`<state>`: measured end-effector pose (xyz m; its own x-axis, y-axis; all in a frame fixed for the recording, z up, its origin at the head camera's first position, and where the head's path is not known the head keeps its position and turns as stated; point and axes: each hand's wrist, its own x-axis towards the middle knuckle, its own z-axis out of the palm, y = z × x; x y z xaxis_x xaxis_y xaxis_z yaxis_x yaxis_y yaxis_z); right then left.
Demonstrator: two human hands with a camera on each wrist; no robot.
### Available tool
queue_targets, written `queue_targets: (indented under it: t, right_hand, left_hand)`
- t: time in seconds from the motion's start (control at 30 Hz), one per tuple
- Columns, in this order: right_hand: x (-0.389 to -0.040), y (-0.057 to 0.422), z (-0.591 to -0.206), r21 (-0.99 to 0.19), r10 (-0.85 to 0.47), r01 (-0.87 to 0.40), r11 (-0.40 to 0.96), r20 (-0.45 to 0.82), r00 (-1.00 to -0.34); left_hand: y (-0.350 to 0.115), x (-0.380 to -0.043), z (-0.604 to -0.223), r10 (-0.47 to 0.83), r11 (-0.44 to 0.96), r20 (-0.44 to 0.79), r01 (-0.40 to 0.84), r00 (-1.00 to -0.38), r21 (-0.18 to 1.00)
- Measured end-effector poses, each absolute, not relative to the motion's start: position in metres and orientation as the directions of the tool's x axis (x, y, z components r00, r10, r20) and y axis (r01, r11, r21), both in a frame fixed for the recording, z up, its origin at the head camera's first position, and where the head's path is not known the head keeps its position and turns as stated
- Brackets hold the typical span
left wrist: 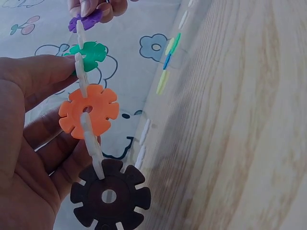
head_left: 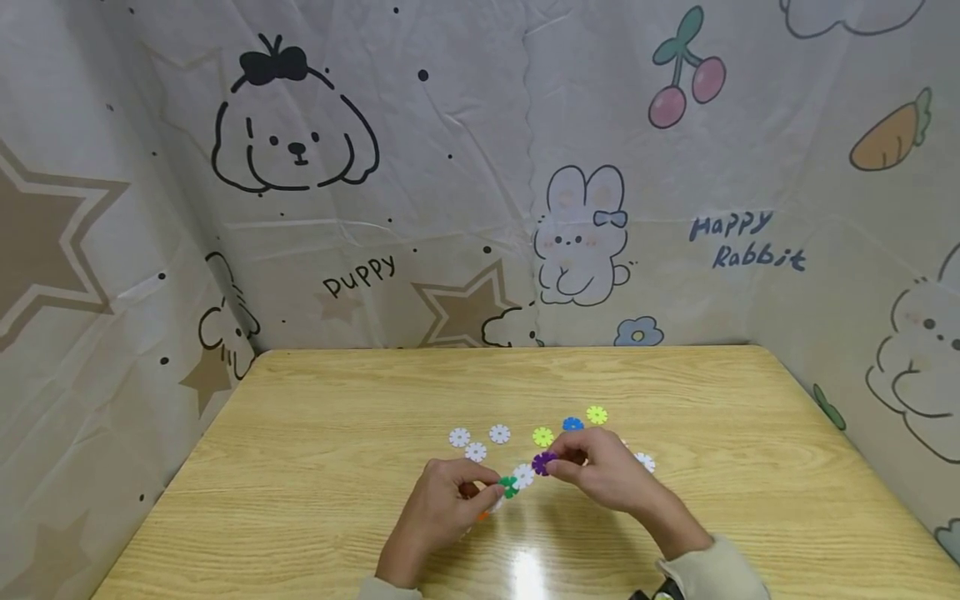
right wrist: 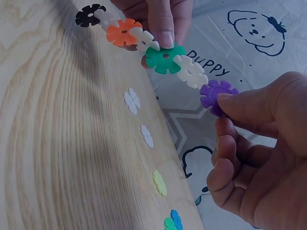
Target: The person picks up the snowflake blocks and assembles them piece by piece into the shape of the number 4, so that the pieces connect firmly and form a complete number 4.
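Observation:
Notched plastic snowflake discs are slotted edge to edge into a chain held between both hands over the table. My left hand (head_left: 450, 507) pinches the green disc (right wrist: 157, 63) near the chain's middle. At the far end, my right hand (head_left: 606, 473) grips the purple disc (right wrist: 209, 97) between thumb and forefinger. A white disc (right wrist: 191, 72) joins green to purple. Past the left fingers, the chain continues with an orange disc (left wrist: 98, 122) and ends in a black disc (left wrist: 88, 201), with white discs between them.
On the wood-grain table (head_left: 337, 433) lie loose discs: several white ones (head_left: 460, 437) behind the left hand, a yellow one (head_left: 543, 436), a blue one (head_left: 573, 424) and another yellow disc (head_left: 597, 414) behind the right. Printed cloth (head_left: 450, 208) hangs around the table.

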<state>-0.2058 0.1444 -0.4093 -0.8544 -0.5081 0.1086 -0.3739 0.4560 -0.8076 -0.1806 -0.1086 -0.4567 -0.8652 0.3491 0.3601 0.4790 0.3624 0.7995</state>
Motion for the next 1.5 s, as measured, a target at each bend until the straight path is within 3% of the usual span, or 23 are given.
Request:
queue_targets:
  t: [0.8,1.5]
  right_hand:
    - [-0.202,0.136,-0.413,-0.771,-0.453,-0.401,0.494,0.165,-0.876]
    - [-0.202,0.123,-0.416,-0.744,-0.412,-0.422,0.518,0.215,-0.885]
  left_hand:
    - [-0.104,-0.180,-0.460,0.335,0.361,0.419,0.526,-0.844,0.770]
    - [-0.103,-0.180,-0.461,0.245,0.475,0.507,0.558,-0.827,0.681]
